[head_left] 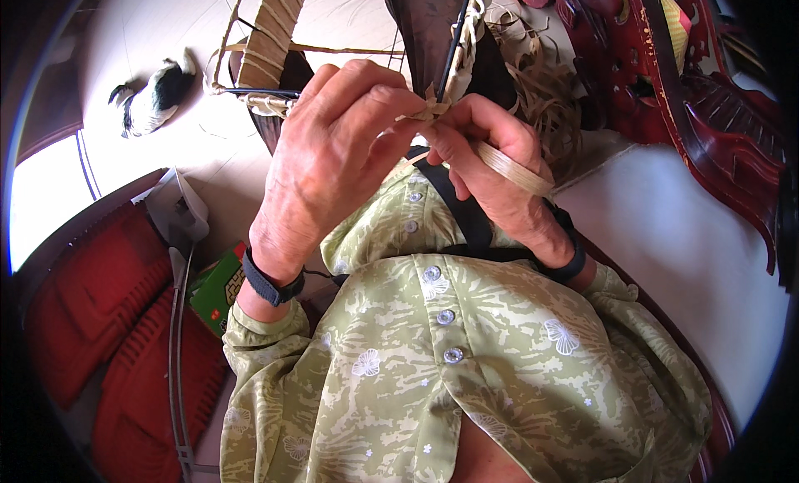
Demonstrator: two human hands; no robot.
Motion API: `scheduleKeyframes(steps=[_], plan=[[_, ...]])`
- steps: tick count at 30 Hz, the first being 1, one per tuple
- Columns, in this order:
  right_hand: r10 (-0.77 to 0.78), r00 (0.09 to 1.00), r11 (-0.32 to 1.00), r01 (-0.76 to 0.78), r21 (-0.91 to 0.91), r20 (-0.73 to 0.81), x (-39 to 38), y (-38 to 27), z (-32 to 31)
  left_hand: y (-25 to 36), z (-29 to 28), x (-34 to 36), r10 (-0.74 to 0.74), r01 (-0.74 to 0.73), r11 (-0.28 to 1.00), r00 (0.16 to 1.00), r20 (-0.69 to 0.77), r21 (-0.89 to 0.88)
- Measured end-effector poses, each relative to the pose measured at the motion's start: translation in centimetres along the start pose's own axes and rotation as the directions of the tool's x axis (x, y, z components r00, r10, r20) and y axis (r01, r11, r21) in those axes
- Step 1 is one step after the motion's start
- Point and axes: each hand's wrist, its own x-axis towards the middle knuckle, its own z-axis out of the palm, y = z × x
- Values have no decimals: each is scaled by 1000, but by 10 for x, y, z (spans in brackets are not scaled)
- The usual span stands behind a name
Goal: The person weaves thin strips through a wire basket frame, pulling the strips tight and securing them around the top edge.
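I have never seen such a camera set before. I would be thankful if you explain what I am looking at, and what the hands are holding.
There is no machine here: these are a person's own bare hands, seen from above by a wide camera worn on the head, so straight edges bend near the rim.

The right hand holds a pale flat strip, bent into a loop. The left hand is close beside it, fingertips near the strip's folded end; its exact grip is hidden.

Just beyond is a frame with a black rod and pale wrapping. Loose strips lie to the right, near carved dark red furniture. At left are a green box and a black-and-white animal.
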Motion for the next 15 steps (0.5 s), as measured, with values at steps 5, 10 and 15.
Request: scheduleKeyframes(steps=[5,10,15], plan=[[-34,999,997,34,68,-6,-1,9,-8,-4,-1,0,92,-93,995,996,13,28],[-124,990,975,135,178,-70,-4,6,-8,-6,-1,2,132,-133,990,991,20,45],[-198,978,968,206,142,-67,-3,-14,-6,-4,7,1,140,-136,982,990,-27,128]])
